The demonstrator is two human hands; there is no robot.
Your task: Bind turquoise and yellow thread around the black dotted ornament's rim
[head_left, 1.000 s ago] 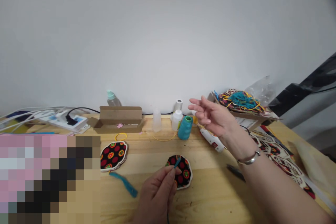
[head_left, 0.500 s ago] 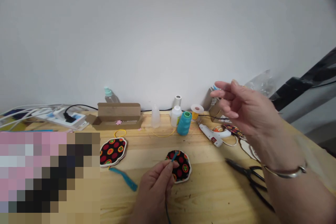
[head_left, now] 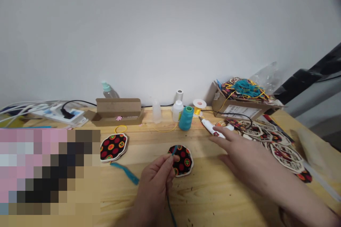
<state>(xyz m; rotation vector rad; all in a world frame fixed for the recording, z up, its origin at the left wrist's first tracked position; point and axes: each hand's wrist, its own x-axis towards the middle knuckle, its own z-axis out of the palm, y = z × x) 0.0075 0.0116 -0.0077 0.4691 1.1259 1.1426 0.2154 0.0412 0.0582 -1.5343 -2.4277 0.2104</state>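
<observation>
My left hand (head_left: 156, 177) pinches a teal cord (head_left: 171, 210), with its short end poking up above the thumb and the rest hanging below the fist. Just beyond those fingers lies a scalloped patch (head_left: 183, 161) of black fabric with red and orange flowers and a pale rim; the fingers hide its left part. My right hand (head_left: 237, 149) reaches over the table with its fingers apart, holding nothing. Its fingertips overlap the white glue gun (head_left: 209, 126) in view; whether they touch cannot be told.
Bottles, a teal thread cone (head_left: 186, 118) and a yellow spool (head_left: 198, 108) line the wall. Left are a cardboard box (head_left: 118, 117), stacked patches (head_left: 114, 147) and a teal tassel (head_left: 128, 173). Right, a full carton (head_left: 237, 111) stands behind pale cut-out pieces (head_left: 287, 156).
My right hand has come down from its raised position towards the table, uncovering the carton. The black scissors are now hidden by the arm. My left hand keeps its pinch on the cord.
</observation>
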